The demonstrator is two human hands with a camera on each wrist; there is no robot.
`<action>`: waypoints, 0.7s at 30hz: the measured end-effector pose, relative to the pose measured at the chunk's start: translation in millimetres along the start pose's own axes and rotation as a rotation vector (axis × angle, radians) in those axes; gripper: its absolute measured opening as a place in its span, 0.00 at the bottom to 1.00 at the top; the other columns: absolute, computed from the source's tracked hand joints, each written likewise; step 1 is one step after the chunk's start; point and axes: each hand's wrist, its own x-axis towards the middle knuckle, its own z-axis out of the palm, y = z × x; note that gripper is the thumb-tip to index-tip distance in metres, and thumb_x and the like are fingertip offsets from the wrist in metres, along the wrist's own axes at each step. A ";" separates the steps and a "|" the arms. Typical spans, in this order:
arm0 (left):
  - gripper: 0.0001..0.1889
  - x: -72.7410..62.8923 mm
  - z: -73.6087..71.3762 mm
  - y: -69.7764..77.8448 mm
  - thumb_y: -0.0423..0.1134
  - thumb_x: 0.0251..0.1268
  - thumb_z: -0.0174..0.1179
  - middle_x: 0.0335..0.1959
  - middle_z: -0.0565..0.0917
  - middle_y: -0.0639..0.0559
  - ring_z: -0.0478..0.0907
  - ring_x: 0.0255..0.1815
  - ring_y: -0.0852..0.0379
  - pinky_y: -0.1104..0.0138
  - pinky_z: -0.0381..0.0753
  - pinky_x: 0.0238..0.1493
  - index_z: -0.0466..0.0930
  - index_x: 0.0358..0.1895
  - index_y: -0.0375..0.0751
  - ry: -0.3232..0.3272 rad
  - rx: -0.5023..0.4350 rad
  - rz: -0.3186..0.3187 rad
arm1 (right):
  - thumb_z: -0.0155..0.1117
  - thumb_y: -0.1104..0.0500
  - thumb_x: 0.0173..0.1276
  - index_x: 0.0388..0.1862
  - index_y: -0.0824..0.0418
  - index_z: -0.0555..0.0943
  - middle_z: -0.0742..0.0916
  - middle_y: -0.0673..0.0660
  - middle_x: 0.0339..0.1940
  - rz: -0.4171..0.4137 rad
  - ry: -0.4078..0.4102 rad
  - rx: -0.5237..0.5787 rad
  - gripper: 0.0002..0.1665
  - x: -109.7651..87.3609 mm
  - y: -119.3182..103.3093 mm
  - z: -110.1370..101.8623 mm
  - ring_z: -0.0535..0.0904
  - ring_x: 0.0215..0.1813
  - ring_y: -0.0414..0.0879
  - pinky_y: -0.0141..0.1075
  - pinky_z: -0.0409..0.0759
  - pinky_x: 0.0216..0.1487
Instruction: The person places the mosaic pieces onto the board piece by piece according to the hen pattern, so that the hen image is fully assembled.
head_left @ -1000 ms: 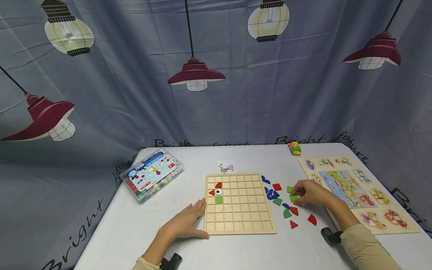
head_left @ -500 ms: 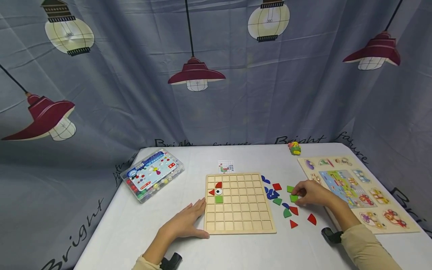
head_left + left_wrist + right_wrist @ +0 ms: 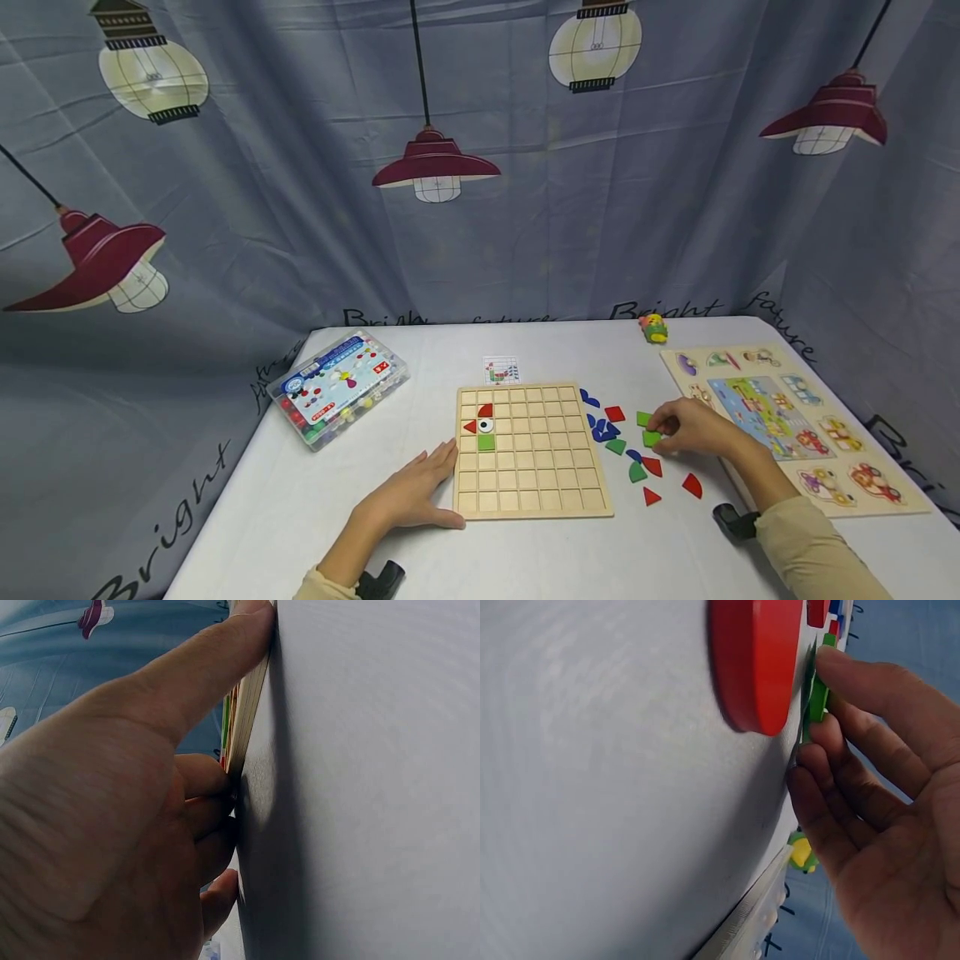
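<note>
A square wooden grid board (image 3: 540,479) lies mid-table. On its left columns sit a red quarter-round piece (image 3: 486,410), a red triangle (image 3: 470,427), a white eye piece (image 3: 486,426) and a green square (image 3: 487,442). My left hand (image 3: 415,493) rests against the board's left edge, fingers extended and thumb at the near corner. Right of the board, my right hand (image 3: 693,429) pinches a green square tile (image 3: 651,438) between thumb and fingers. That tile (image 3: 820,697) shows at the fingertips in the right wrist view. Another green square (image 3: 643,418) lies just beyond it.
Loose blue, red and green pieces (image 3: 617,447) lie right of the board. A small picture card (image 3: 502,370) sits behind it. A clear plastic case (image 3: 341,387) stands back left, a picture puzzle board (image 3: 847,479) at right, a small toy figure (image 3: 654,328) at the back edge.
</note>
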 end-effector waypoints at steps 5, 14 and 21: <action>0.60 0.5 0.5 -0.5 0.67 0.45 0.68 0.79 0.53 0.42 0.52 0.80 0.46 0.50 0.52 0.79 0.52 0.76 0.33 0.003 0.001 0.006 | 0.80 0.58 0.47 0.39 0.60 0.86 0.86 0.51 0.33 -0.019 0.011 -0.002 0.18 -0.9 -3.1 -1.0 0.75 0.36 0.44 0.31 0.81 0.38; 0.60 2.0 1.6 -2.8 0.69 0.46 0.67 0.79 0.53 0.43 0.51 0.80 0.47 0.51 0.52 0.80 0.52 0.76 0.35 -0.008 0.000 0.001 | 0.80 0.57 0.47 0.36 0.58 0.86 0.86 0.49 0.32 -0.057 0.024 -0.023 0.16 0.9 -16.6 3.9 0.75 0.35 0.43 0.30 0.80 0.37; 0.60 1.2 2.4 -2.3 0.68 0.45 0.68 0.79 0.53 0.42 0.52 0.80 0.46 0.51 0.52 0.80 0.52 0.76 0.34 -0.004 0.004 0.003 | 0.79 0.58 0.48 0.36 0.58 0.86 0.86 0.49 0.33 -0.089 0.028 -0.018 0.15 5.0 -32.8 11.1 0.75 0.36 0.43 0.31 0.82 0.39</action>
